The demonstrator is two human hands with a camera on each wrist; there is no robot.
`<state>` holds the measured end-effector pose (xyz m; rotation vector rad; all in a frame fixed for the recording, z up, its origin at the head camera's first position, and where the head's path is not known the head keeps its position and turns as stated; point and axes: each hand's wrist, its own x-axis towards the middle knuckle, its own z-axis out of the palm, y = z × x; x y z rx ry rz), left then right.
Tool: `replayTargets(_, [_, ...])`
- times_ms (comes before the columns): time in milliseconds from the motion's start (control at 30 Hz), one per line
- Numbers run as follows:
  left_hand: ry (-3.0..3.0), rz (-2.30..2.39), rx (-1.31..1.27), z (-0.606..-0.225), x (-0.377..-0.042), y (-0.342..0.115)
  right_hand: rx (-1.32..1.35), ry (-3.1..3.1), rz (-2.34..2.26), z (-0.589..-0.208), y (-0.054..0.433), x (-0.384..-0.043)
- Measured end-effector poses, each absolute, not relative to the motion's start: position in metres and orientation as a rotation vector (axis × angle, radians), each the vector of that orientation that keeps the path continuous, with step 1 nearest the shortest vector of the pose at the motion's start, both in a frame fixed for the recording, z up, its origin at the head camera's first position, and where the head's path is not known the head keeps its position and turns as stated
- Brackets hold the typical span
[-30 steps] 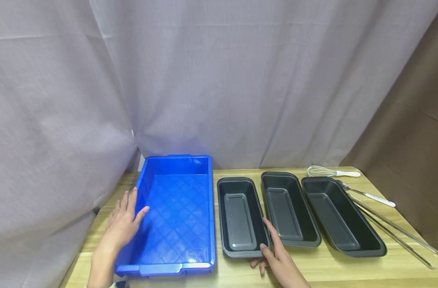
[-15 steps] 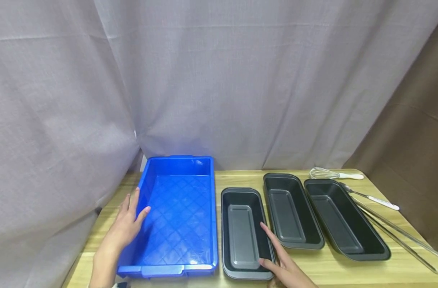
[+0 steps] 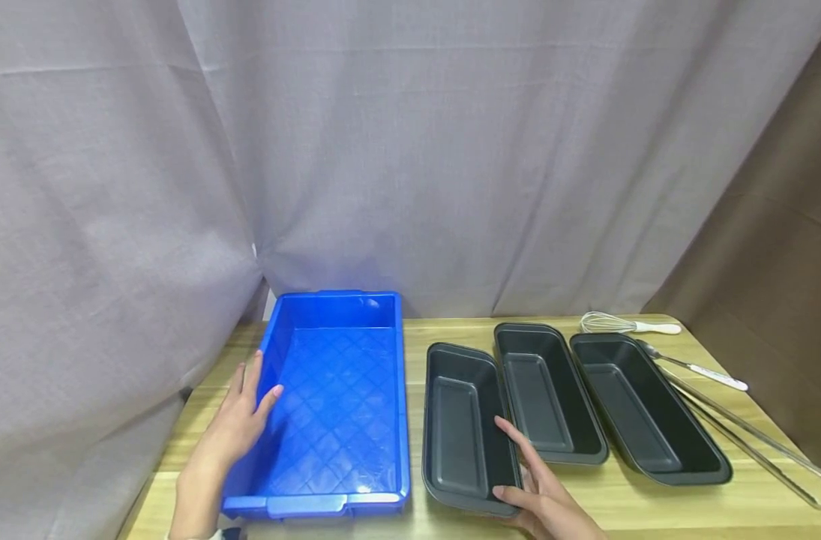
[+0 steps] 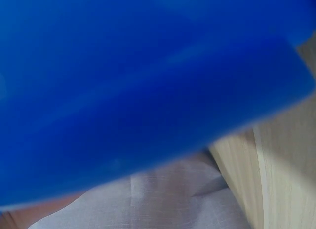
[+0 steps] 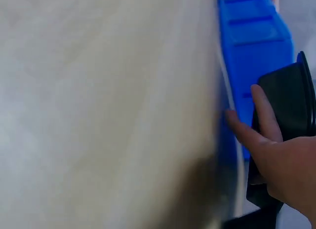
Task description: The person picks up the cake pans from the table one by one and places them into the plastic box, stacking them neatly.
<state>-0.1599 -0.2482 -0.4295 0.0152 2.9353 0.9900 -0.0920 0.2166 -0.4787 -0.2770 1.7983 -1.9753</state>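
Observation:
In the head view, my right hand grips a black loaf pan at its near right corner. The thumb lies over the rim, the index finger reaches along the right wall, and other fingers are hidden beneath. The right wrist view shows the dark side of this loaf pan with fingertips spread against it. My left hand rests along the left edge of a large blue plastic tray, fingers straight, thumb extended over the inside. Up close in the left wrist view, the blue tray wall hides most of that hand.
A middle loaf pan and a right-hand loaf pan lie on the wooden table. Behind and beside them are a whisk, a white-handled utensil and long metal tongs. A grey curtain hangs behind.
My right hand first drew the left loaf pan toward me, then took a fuller grip; the pan now sits further right, turned and tilted. My left hand has stayed at the tray.

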Motion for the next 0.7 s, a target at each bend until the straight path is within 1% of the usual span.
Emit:
replayTargets(167, [2.911, 0.991, -0.016, -0.429, -0.16, -0.248, -0.264, 2.057, -1.914, -0.444, 0.212, -0.092])
replayTargets(333, [2.912, 0.931, -0.042, -0.427, -0.16, -0.247, -0.301, 2.054, -1.906, -0.411, 0.201, -0.098])
replayTargets(500, [2.938, 0.823, -0.068, -0.427, -0.16, -0.246, -0.305, 1.904, -1.911, -0.387, 0.176, -0.108])
replayTargets(700, [2.929, 0.8, -0.082, -0.427, -0.16, -0.246, -0.357, 1.576, -2.029, -0.377, 0.132, -0.125])
